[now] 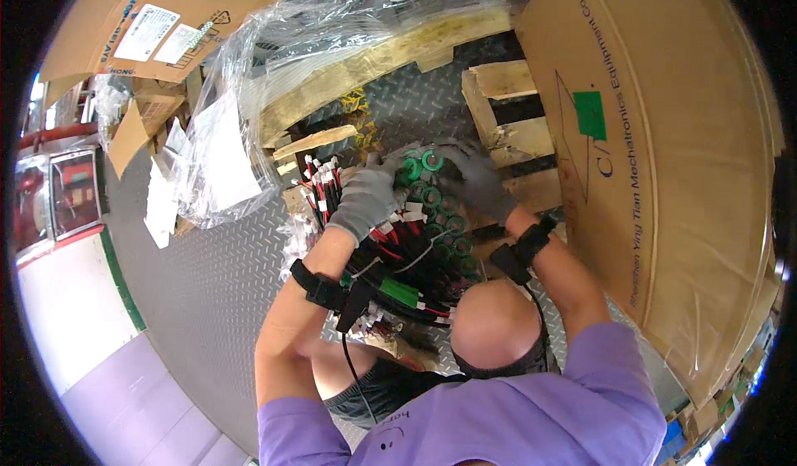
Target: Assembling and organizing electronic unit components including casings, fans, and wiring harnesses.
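Both my hands wear grey gloves. My left hand lies over the pile with its fingers curled together, their tips at the green rings; what is under them is hidden. Just across the rings, my right hand is smeared by motion, so its fingers do not show clearly. Several green rings sit in the pile between and below the hands. Black and red cables with white connectors spread beneath my left wrist. More white-tipped cable ends stick out left of my left hand. A green wrapped piece lies nearer me on the cables.
A tall cardboard box stands close on the right. Wooden pallets lie ahead, one under crinkled clear plastic wrap. Another carton is at the far left. The floor is grey tread plate. My knee is beside the pile.
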